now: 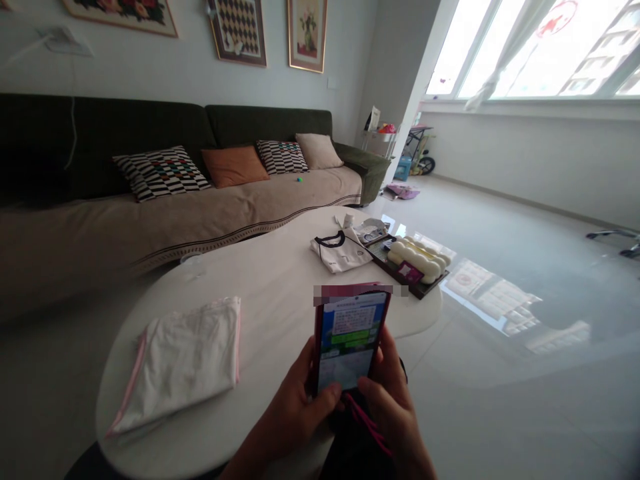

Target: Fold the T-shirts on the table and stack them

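A smartphone [353, 350] in a dark red case stands tilted up in front of me, its lit screen showing a chat with a green message bubble. My left hand [300, 400] wraps its left edge, the thumb on the lower screen. On the opposite edge, my right hand [389, 387] grips it too, with that thumb near the bottom of the screen. Folded white cloth [187, 363] with pink edging lies on the table to the left. Beyond the phone is a folded white shirt [345, 255] with a dark collar.
The white table [265, 287] has a rounded edge. A dark tray [425, 290] at its right end carries a pale, puffy object [419, 257]. Behind stands a long sofa [265, 200] with several cushions. Glossy floor [500, 413] extends on the right.
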A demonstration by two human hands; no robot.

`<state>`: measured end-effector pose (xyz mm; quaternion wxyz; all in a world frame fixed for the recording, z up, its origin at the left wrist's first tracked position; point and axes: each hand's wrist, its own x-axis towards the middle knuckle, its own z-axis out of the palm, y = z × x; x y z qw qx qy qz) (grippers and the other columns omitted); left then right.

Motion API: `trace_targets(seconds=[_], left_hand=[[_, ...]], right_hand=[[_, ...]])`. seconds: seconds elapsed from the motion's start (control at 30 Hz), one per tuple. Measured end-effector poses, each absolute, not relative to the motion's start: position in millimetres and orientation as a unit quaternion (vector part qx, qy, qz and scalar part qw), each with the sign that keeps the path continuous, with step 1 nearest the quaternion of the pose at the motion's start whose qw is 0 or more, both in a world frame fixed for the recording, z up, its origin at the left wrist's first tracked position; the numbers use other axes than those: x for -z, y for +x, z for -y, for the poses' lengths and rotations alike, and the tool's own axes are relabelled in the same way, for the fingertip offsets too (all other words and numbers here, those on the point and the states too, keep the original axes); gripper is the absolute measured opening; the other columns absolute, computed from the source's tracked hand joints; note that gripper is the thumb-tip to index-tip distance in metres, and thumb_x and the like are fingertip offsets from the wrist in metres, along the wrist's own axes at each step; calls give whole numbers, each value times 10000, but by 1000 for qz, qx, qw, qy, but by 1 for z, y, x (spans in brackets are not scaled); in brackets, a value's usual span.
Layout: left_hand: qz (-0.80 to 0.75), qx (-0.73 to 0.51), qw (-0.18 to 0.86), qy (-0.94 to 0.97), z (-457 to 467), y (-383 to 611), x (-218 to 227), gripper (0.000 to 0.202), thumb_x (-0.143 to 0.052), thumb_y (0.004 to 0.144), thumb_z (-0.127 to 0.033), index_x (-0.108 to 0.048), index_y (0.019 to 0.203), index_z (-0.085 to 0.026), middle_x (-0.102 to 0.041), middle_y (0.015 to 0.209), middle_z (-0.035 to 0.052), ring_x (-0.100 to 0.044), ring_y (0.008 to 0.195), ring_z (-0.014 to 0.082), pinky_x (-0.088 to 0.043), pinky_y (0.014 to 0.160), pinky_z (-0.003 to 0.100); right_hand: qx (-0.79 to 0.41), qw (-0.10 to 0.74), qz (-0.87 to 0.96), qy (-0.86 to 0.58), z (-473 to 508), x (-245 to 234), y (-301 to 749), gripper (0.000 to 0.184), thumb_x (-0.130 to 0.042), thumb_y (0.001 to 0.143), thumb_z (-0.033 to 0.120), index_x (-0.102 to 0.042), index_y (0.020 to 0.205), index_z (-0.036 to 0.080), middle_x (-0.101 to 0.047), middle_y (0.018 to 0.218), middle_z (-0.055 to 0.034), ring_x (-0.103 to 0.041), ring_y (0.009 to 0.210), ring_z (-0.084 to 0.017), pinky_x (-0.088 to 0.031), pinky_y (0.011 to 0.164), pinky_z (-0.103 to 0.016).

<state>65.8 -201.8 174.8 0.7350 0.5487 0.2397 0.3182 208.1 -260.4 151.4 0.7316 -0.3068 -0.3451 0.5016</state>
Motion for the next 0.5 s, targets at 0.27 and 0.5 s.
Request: trace_targets(seconds=[0.27,0.5], left_hand=[[-224,-320,738,550,201,62,-162,660,-618,833,-291,-287,1402,-242,-500,1325,151,-607,937,239,-540,741,359],[-244,-322,750,523,203,64,-166,590,-571,861,-297,-320,1392,-241,-547,1272,135,-614,907,224,-537,715,346]], right_hand=[[-449,749,348,-341,257,-153,204,533,-540,902,189,-404,1353,438,-584,1292,41,-553,1175,-163,-490,932,-276],[-427,728,387,-372,259,-159,202,653,-617,856,182,-336,1395,420,-584,1282,-2,-574,1141,-199,-514,907,-321]])
